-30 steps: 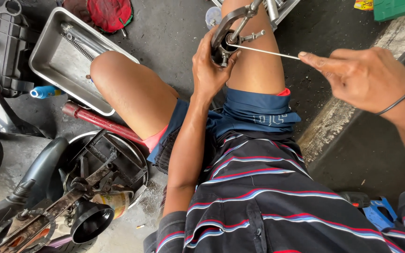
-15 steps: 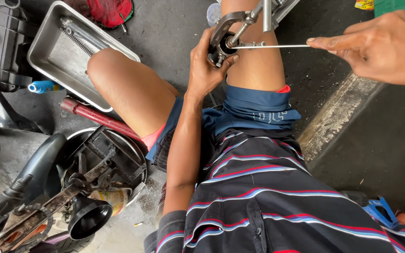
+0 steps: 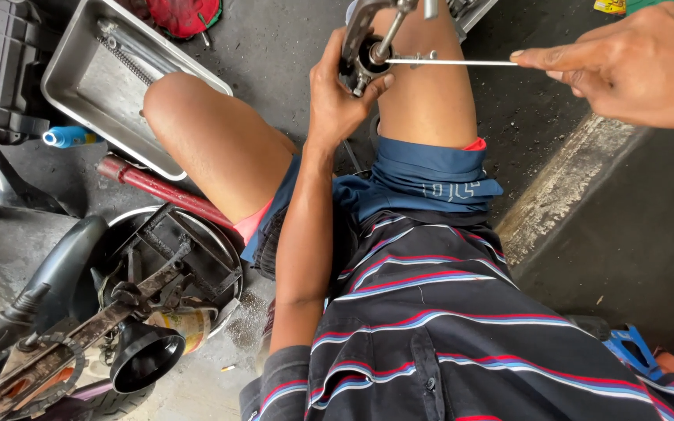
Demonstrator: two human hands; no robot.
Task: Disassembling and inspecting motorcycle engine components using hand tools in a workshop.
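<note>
Above the bare right knee (image 3: 423, 101), a grey metal bracket with round hub (image 3: 364, 47) is gripped by the left hand (image 3: 337, 101); a thin steel rod (image 3: 450, 61) is pinched by the right hand (image 3: 633, 66). Slippage is likely if pinch loosens.

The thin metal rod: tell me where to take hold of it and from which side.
Take the thin metal rod at its free outer end, from the right hand's side. It lies level, its other end runs into the metal part that the left hand holds, so only that end is clear.

I'm seeing a navy shirt (image 3: 462, 335) with red-and-white stripes, blue shorts (image 3: 419, 183), silver tray (image 3: 64, 70), red pipe (image 3: 157, 191).
</note>
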